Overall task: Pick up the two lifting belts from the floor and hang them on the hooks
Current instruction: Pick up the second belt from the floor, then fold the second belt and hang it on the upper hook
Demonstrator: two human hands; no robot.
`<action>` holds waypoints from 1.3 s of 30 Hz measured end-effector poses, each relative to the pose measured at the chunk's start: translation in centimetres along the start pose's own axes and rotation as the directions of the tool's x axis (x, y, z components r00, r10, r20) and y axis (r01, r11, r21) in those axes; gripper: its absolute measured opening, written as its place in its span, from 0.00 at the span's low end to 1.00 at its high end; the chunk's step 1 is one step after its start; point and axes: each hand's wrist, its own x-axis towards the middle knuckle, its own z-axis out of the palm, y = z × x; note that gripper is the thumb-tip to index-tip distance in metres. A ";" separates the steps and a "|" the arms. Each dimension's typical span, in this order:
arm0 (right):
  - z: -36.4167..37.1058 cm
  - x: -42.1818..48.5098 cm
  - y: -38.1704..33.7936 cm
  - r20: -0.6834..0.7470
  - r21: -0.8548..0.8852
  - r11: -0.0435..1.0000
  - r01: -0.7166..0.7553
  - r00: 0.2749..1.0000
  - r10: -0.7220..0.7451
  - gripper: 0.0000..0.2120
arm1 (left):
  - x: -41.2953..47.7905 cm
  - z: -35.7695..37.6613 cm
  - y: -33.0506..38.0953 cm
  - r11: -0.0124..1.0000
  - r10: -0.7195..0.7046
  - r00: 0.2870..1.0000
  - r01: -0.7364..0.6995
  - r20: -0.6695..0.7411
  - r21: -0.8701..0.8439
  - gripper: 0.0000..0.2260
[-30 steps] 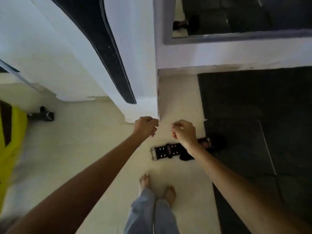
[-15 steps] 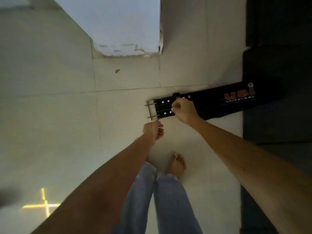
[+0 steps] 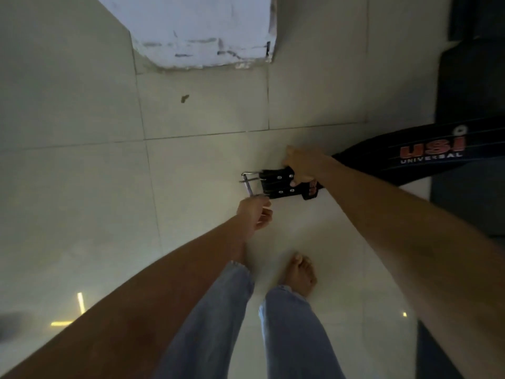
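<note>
A black lifting belt (image 3: 404, 157) with red "USI UNIVERSAL" lettering stretches from the right toward the middle of the pale tiled floor. Its strap end with rivets and a metal buckle (image 3: 249, 184) is lifted slightly. My right hand (image 3: 303, 165) grips the strap just behind the rivets. My left hand (image 3: 254, 214) is closed, with its fingertips at the lower end of the buckle; whether they pinch it I cannot tell. No hooks and no second belt are in view.
A white wall corner (image 3: 202, 34) with a scuffed base stands ahead. Dark rubber mats (image 3: 470, 83) cover the floor at the right. My bare feet (image 3: 299, 272) and jeans are directly below the belt.
One second ago I faced the wall with a belt hanging on it, both hands empty. I bent down; my right hand took the floor belt and raised its buckle end, my left reached the buckle.
</note>
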 end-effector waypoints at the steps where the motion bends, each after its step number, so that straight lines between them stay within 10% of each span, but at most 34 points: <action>1: -0.1 -1.5 -0.1 -0.029 0.073 0.997 0.011 1.000 -0.009 0.21 | -1.2 0.2 0.3 1.000 0.005 1.000 -0.005 0.007 0.002 0.10; 13: -15.1 -25.3 -5.3 -0.367 0.698 0.716 -0.003 0.857 0.361 0.10 | -25.7 1.0 7.3 0.939 0.343 0.939 -0.342 -0.035 0.039 0.26; 19: -22.3 -43.3 -10.6 -0.393 0.904 0.375 0.206 0.745 0.539 0.14 | -45.2 -0.5 7.4 0.810 0.578 0.816 -0.576 -0.014 -0.111 0.18; 28: -27.2 -61.4 -20.2 -0.384 0.873 0.061 0.484 0.606 0.696 0.14 | -66.9 -4.5 2.7 0.533 0.825 0.566 -0.772 0.007 -0.346 0.11; 39: -32.9 -74.5 -26.5 -0.551 0.729 -0.023 0.684 0.606 0.573 0.15 | -81.1 -9.5 5.2 0.219 0.976 0.217 -0.972 0.026 -0.087 0.08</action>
